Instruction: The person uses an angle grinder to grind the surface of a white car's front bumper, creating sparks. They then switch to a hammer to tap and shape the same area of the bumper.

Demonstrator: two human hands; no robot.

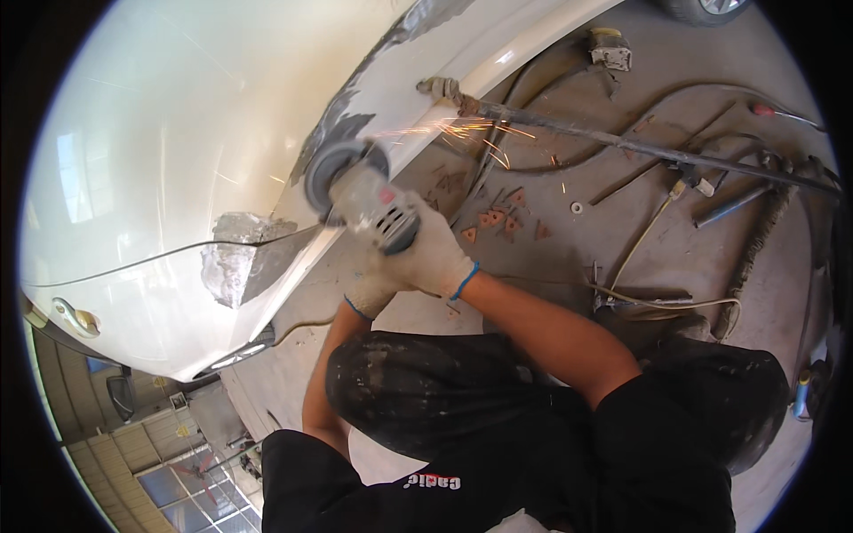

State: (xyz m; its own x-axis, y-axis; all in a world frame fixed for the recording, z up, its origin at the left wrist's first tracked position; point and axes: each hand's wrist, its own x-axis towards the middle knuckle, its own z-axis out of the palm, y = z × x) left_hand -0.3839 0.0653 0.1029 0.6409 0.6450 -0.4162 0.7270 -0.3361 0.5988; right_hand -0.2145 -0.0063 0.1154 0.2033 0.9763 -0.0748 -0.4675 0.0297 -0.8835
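Against the edge of a white car body panel (178,142), an angle grinder (364,200) throws orange sparks (462,131) to the right. Its round disc (333,173) meets a grey, bared strip of the panel. My right hand (440,258), in a pale glove with a blue cuff, is closed round the grinder's body near its vented rear end. Just below and left of it, my left hand (371,291), gloved alike, is up against the rear of the grinder and my right hand. Its fingers are hidden there.
A second rough grey patch (235,266) lies on the panel near the door handle (75,317). A long bar (613,139) reaches from the sill across the right. Several small triangular pieces (491,218), a washer (577,208), hoses (622,89) and a blue tube (733,206) lie on the floor.
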